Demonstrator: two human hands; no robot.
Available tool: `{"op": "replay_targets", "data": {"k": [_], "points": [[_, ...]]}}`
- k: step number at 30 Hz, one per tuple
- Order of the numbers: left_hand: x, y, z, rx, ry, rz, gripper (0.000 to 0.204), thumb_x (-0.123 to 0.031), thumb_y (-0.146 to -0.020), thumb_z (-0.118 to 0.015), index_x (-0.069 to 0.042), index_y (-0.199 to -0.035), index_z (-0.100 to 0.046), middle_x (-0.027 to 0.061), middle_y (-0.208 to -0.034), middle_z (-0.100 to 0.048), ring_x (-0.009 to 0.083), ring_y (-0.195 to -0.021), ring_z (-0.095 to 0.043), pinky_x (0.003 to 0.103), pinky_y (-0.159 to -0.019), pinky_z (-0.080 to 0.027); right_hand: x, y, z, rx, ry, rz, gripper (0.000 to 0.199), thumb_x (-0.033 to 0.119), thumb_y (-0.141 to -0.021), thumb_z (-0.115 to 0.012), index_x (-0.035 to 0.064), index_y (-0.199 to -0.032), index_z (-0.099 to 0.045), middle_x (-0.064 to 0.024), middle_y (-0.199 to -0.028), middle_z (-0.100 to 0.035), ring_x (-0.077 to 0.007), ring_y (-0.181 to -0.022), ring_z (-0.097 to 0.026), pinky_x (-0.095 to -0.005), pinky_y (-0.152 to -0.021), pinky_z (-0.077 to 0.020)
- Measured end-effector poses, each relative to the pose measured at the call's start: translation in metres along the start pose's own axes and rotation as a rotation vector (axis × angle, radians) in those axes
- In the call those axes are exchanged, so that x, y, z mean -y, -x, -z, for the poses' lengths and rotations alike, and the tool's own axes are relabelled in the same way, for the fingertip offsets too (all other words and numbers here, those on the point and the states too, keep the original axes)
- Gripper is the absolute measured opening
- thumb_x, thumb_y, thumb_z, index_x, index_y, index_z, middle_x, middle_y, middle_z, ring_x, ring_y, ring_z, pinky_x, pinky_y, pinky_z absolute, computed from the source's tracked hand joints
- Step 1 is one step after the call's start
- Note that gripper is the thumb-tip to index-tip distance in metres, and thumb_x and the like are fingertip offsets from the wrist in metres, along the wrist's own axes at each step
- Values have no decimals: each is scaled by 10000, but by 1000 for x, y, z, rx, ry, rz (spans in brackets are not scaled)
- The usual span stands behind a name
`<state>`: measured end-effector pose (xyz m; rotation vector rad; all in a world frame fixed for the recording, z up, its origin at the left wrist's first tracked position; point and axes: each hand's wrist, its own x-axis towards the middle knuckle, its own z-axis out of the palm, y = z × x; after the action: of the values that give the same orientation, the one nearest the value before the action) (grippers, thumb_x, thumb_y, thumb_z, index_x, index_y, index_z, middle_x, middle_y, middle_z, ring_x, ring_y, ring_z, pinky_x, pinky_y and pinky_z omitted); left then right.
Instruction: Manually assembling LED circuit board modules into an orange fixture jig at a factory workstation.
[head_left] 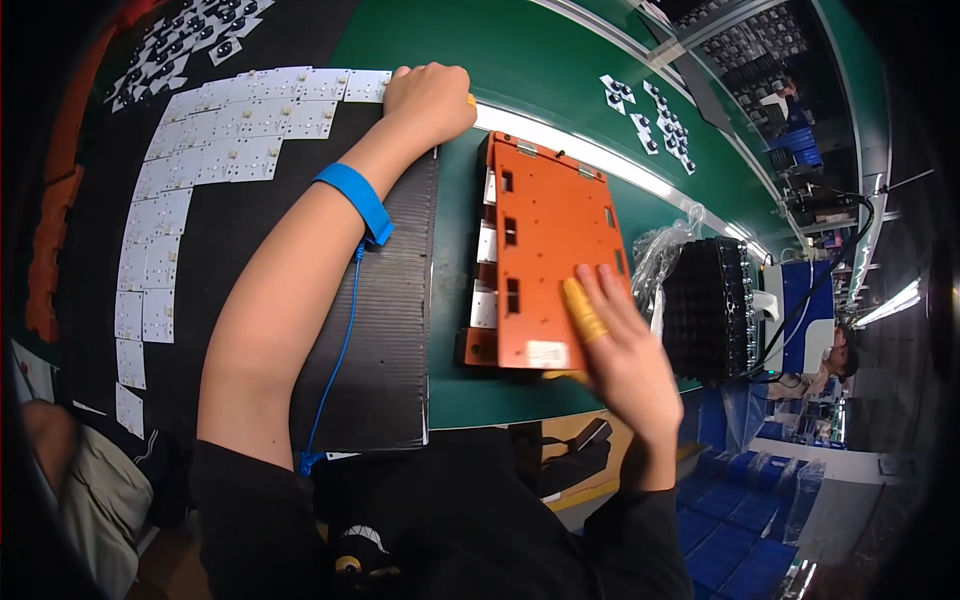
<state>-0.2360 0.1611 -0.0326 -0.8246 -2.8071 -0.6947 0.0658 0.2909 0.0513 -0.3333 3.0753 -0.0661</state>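
Note:
My left hand is closed at the far edge of the black ridged mat, beside the last white circuit board of the far row. Its fingertips are turned away, so what they hold is hidden. A blue wrist strap with a cord circles that forearm. My right hand, slightly blurred, grips the near right corner of an orange hinged fixture: fingers lie across the lid, and a yellow-covered thumb shows under its near edge. White pieces show along the fixture's left side, below the lid.
Rows of white circuit boards cover the mat's left part. Boards with black round parts lie at the far left, and more on the green table. A black rack with clear plastic stands right of the fixture.

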Motion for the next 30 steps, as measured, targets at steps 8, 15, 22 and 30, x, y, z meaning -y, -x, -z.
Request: {"op": "replay_targets", "data": {"k": [8,15,22,30], "points": [[-11,-5,6,20,52,-17,178,-131,-750,-581,-48,-821,-722,186,-871,-706,340,-872,-672,421,-850,-449,-102,-61,65,-1087,-140,-213,494,49,-750,-810,18,-1192,-593,-105,-1015,-679,-177,-886,-674,-293,-800,-542],[-8,-5,-2,-327,321,-128,328,-60,-828,-480,19,-1083,-669,245,-970,-677,400,-940,-630,450,-910,-460,-153,-154,10,-926,-1274,-232,374,-74,-914,-489,-35,-1286,-473,-105,-1099,-619,-100,-835,-609,-209,-725,-519],[-11,-9,-8,112,677,-280,447,-82,-823,-428,-66,-1234,-604,208,-1033,-680,409,-947,-638,434,-814,-509,-170,-169,-7,-746,-1236,-230,529,-25,-836,-671,-39,-1318,-453,-115,-1183,-602,-179,-1045,-596,-299,-903,-478],[-9,-16,-10,85,771,-255,327,-114,-902,-482,35,-1152,-631,237,-910,-680,320,-800,-655,377,-718,-490,-78,-145,11,-526,-499,26,314,-44,-804,-585,48,-1095,-659,-76,-1025,-629,-166,-884,-604,-290,-733,-494]]}}
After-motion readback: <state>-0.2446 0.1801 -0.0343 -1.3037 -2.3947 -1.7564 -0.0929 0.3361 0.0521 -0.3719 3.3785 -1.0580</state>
